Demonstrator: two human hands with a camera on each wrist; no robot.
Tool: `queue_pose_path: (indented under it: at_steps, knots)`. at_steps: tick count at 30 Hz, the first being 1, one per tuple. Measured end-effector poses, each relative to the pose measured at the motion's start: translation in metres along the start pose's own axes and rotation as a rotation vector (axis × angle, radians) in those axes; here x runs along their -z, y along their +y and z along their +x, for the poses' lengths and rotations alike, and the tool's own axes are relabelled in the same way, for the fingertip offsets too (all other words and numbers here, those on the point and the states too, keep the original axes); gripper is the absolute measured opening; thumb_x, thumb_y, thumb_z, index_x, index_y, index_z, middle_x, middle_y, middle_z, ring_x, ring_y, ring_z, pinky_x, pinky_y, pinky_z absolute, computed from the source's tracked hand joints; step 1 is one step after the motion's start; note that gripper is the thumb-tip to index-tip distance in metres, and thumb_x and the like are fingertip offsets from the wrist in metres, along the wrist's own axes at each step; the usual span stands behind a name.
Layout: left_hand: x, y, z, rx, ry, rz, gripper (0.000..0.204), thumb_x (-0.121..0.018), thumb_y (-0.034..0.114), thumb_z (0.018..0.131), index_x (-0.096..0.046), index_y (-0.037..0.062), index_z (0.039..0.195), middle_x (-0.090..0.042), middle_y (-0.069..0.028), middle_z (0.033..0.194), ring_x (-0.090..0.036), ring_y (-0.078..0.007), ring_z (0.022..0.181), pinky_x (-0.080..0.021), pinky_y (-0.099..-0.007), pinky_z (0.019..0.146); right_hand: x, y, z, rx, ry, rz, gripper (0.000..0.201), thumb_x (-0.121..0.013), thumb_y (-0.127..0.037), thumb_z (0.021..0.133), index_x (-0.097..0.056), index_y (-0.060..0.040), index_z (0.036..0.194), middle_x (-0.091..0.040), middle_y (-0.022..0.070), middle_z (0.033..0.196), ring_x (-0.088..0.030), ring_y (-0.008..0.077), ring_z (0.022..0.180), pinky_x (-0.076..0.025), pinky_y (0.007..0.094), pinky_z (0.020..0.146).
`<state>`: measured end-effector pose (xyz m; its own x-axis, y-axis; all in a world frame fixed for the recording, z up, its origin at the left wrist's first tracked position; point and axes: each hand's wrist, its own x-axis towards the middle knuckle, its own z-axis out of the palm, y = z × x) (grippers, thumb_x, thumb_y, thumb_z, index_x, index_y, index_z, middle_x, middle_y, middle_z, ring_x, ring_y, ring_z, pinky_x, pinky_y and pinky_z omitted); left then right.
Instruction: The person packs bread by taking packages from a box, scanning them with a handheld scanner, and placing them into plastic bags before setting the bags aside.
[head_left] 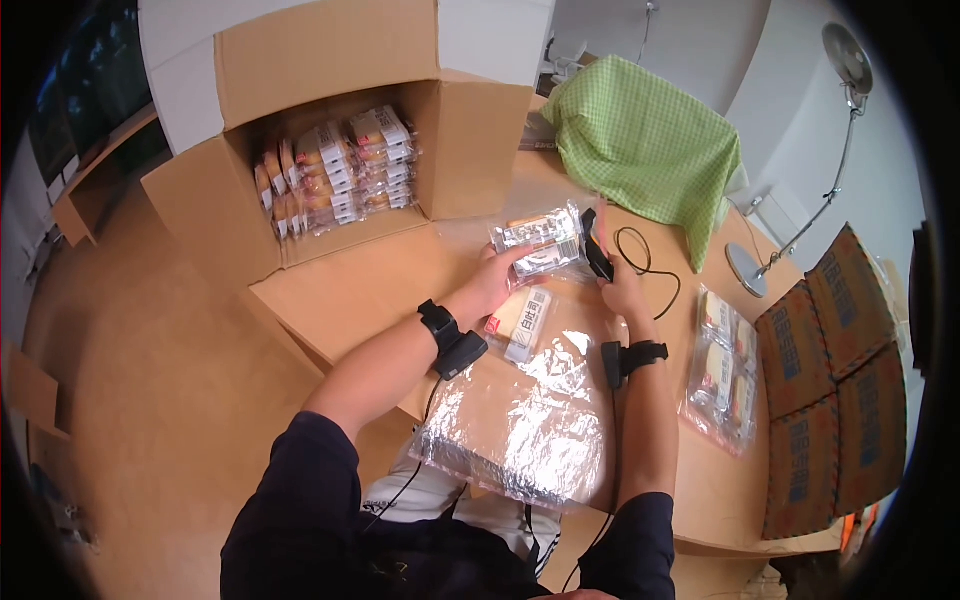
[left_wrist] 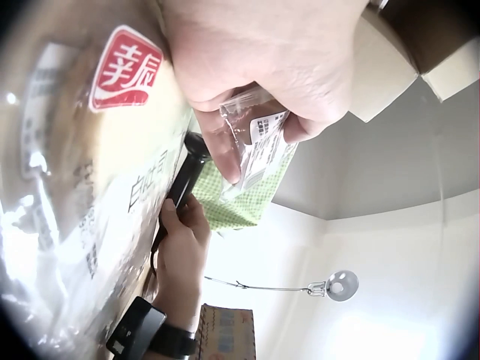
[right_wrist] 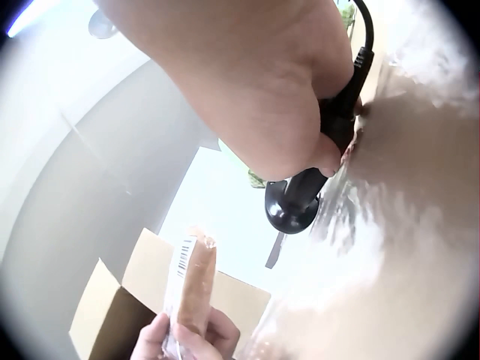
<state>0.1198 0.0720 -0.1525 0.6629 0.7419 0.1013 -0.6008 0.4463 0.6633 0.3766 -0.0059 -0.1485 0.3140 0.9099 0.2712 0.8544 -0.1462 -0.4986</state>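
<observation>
My left hand (head_left: 488, 284) grips a clear-wrapped pack of bread (head_left: 540, 262) with a printed label and lifts it over the table. In the right wrist view a barcode shows on the label of this bread pack (right_wrist: 182, 262). My right hand (head_left: 626, 292) holds a black corded barcode scanner (head_left: 597, 248) by its handle, close beside the pack. The scanner's rounded head (right_wrist: 291, 208) shows beyond the fingers in the right wrist view. Below the left hand, a second bread pack (head_left: 522, 322) with a red logo lies on shiny clear plastic wrap (head_left: 540, 420).
At the back left, an open cardboard box (head_left: 480, 150) holds stacked bread packs. More wrapped packs (head_left: 722, 370) lie to the right, beside standing printed cardboard (head_left: 835, 380). A green checked cloth (head_left: 645, 140), a desk lamp (head_left: 745, 270) and a black cable (head_left: 675, 290) are behind.
</observation>
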Motion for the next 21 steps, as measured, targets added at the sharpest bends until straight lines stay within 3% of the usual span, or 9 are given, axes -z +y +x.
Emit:
queue_pose_path:
  at_steps: [3, 4, 5, 7, 8, 10, 13, 18, 21]
  knots:
    - [0.001, 0.000, -0.001, -0.012, -0.010, 0.008, 0.035, -0.055, 0.007, 0.095, -0.048, 0.0024, 0.129, -0.060, -0.0164, 0.125, -0.063, -0.0288, 0.107, -0.059, -0.0479, 0.083, 0.012, 0.004, 0.002, -0.030, 0.013, 0.117, 0.052, -0.065, -0.006, 0.083, -0.049, 0.0037, 0.131, -0.064, 0.0226, 0.111, -0.062, 0.0315, 0.106, -0.046, 0.0368, 0.091]
    - [0.000, 0.001, -0.002, -0.025, -0.001, 0.024, 0.035, -0.055, 0.007, 0.095, -0.049, 0.0021, 0.129, -0.060, -0.0163, 0.124, -0.063, -0.0293, 0.107, -0.059, -0.0476, 0.083, 0.038, -0.029, -0.008, -0.112, -0.072, 0.160, 0.060, -0.064, -0.009, 0.085, -0.041, 0.0005, 0.139, -0.062, 0.0198, 0.114, -0.061, 0.0283, 0.104, -0.046, 0.0338, 0.091]
    - [-0.001, 0.001, -0.002, -0.024, 0.000, 0.024, 0.035, -0.055, 0.007, 0.095, -0.049, 0.0021, 0.129, -0.060, -0.0163, 0.124, -0.063, -0.0293, 0.107, -0.059, -0.0476, 0.083, 0.041, -0.022, -0.004, -0.113, -0.074, 0.161, 0.060, -0.064, -0.009, 0.085, -0.041, 0.0005, 0.139, -0.062, 0.0198, 0.114, -0.061, 0.0283, 0.104, -0.046, 0.0338, 0.091]
    - [-0.002, 0.001, -0.003, -0.030, 0.006, 0.001, 0.036, -0.055, 0.007, 0.094, -0.047, 0.0017, 0.129, -0.060, -0.0168, 0.124, -0.063, -0.0302, 0.108, -0.059, -0.0475, 0.083, 0.050, -0.004, 0.003, 0.069, -0.040, 0.507, 0.062, -0.061, -0.004, 0.085, -0.037, -0.0017, 0.142, -0.059, 0.0108, 0.101, -0.061, 0.0223, 0.089, -0.048, 0.0338, 0.081]
    - [-0.001, 0.001, -0.004, -0.028, 0.003, 0.002, 0.036, -0.055, 0.007, 0.094, -0.047, 0.0017, 0.129, -0.060, -0.0168, 0.124, -0.063, -0.0302, 0.108, -0.059, -0.0475, 0.083, 0.060, -0.018, -0.005, 0.067, -0.037, 0.508, 0.062, -0.061, -0.004, 0.085, -0.037, -0.0017, 0.142, -0.059, 0.0108, 0.101, -0.061, 0.0223, 0.089, -0.048, 0.0338, 0.081]
    - [-0.001, 0.004, -0.004, 0.018, -0.011, 0.014, 0.038, -0.054, 0.007, 0.095, -0.044, 0.0016, 0.131, -0.060, -0.0175, 0.124, -0.062, -0.0311, 0.109, -0.058, -0.0477, 0.083, 0.090, -0.045, -0.018, 0.127, -0.103, 1.012, 0.061, -0.060, -0.001, 0.083, -0.038, -0.0031, 0.139, -0.054, 0.0056, 0.093, -0.058, 0.0187, 0.080, -0.050, 0.0341, 0.072]
    - [-0.005, 0.004, -0.006, -0.033, -0.035, 0.012, 0.037, -0.053, 0.008, 0.095, -0.044, 0.0009, 0.131, -0.059, -0.0178, 0.125, -0.062, -0.0312, 0.110, -0.058, -0.0481, 0.083, 0.106, -0.054, -0.026, 0.173, -0.155, 1.181, 0.056, -0.062, -0.003, 0.082, -0.041, -0.0030, 0.134, -0.053, 0.0070, 0.090, -0.057, 0.0162, 0.081, -0.048, 0.0312, 0.064]
    - [-0.005, 0.004, -0.009, -0.012, -0.005, 0.021, 0.033, -0.052, 0.010, 0.096, -0.049, 0.0012, 0.128, -0.058, -0.0163, 0.127, -0.060, -0.0295, 0.113, -0.057, -0.0459, 0.086, 0.127, -0.082, -0.043, 0.177, -0.151, 1.132, 0.036, -0.064, -0.010, 0.084, -0.054, 0.0030, 0.116, -0.055, 0.0046, 0.073, -0.053, 0.0128, 0.054, -0.045, 0.0281, 0.051]
    - [-0.010, 0.004, -0.011, -0.042, 0.015, 0.029, 0.034, -0.053, 0.011, 0.096, -0.049, 0.0018, 0.128, -0.059, -0.0148, 0.128, -0.059, -0.0284, 0.115, -0.055, -0.0450, 0.090, 0.135, -0.093, -0.048, 0.116, -0.119, 0.986, 0.028, -0.066, -0.012, 0.084, -0.058, 0.0018, 0.107, -0.056, 0.0044, 0.071, -0.053, 0.0120, 0.052, -0.042, 0.0268, 0.048]
